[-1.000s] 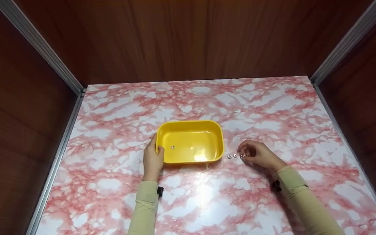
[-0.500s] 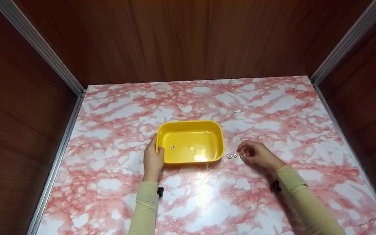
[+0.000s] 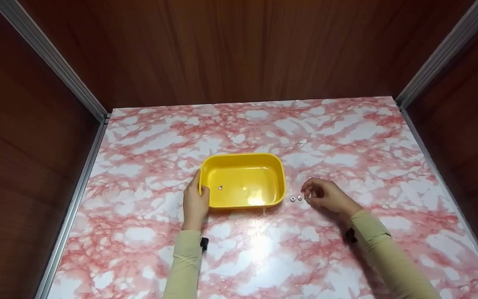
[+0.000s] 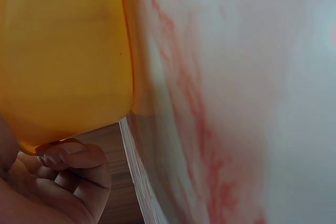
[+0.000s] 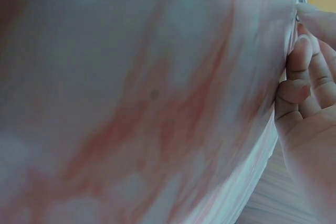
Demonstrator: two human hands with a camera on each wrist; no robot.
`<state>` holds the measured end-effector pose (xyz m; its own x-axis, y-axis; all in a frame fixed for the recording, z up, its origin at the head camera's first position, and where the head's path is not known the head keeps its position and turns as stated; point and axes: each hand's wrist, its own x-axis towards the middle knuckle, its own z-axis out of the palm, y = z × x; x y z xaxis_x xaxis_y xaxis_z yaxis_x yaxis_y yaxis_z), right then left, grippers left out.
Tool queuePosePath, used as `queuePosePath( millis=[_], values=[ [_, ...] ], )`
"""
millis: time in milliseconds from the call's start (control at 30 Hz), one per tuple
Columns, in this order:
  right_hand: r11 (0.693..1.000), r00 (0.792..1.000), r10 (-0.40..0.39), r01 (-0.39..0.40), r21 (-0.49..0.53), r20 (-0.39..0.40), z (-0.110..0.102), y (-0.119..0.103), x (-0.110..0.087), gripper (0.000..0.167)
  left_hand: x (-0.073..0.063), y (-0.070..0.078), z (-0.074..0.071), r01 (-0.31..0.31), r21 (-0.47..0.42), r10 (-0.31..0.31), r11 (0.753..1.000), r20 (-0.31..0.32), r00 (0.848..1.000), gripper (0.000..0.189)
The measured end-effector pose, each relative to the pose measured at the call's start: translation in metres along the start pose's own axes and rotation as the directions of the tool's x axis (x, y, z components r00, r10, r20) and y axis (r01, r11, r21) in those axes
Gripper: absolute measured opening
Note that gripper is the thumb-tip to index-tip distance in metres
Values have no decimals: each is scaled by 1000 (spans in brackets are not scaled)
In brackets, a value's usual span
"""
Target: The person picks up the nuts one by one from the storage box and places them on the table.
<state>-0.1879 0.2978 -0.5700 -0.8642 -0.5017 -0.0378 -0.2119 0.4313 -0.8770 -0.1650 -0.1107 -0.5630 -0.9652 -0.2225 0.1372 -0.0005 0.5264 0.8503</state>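
Note:
A yellow plastic bin (image 3: 243,180) stands on the table, and one small metal nut (image 3: 220,187) lies inside it near the left end. My left hand (image 3: 196,204) grips the bin's left wall, thumb over the rim and fingers on the outside. In the left wrist view, curled fingers (image 4: 79,156) are against the bin's wall (image 4: 68,61). To the right of the bin, two nuts (image 3: 296,199) sit in a row on the tabletop. My right hand (image 3: 327,197) pinches a third nut (image 3: 306,197) at the row's right end, thumb and fingertips low at the table.
The tabletop (image 3: 139,265) has a red and white marbled pattern. Dark wooden panels (image 3: 247,54) close off the back and both sides, with grey metal posts (image 3: 56,62) at the corners.
My right fingertips and the nut at them have shifted very slightly left, toward the other two nuts. My left hand and the bin have hardly moved.

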Motion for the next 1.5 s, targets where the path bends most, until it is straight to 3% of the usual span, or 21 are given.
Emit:
queuePosePath(
  millis=[367, 667, 1033, 1500],
  values=[
    [998, 998, -55, 55, 9, -14, 0, 0, -1, 30, 0, -1, 1, -26, 1, 26, 1000, -11, 1000, 54],
    [999, 999, -42, 42, 25, 9, 2, -11, -1, 31, 0, -1, 0, -27, -3, 27, 1000, -19, 999, 54],
    [999, 999, -43, 43, -1, -13, 2, -1, 1, 31, 1, -1, 1, -48, -9, 48, 999, -23, 999, 55],
    [998, 998, -61, 61, -1, -21, 3, -3, 0, 32, 0, 0, 0, -15, -9, 15, 1000, -11, 1000, 56]
  ],
)
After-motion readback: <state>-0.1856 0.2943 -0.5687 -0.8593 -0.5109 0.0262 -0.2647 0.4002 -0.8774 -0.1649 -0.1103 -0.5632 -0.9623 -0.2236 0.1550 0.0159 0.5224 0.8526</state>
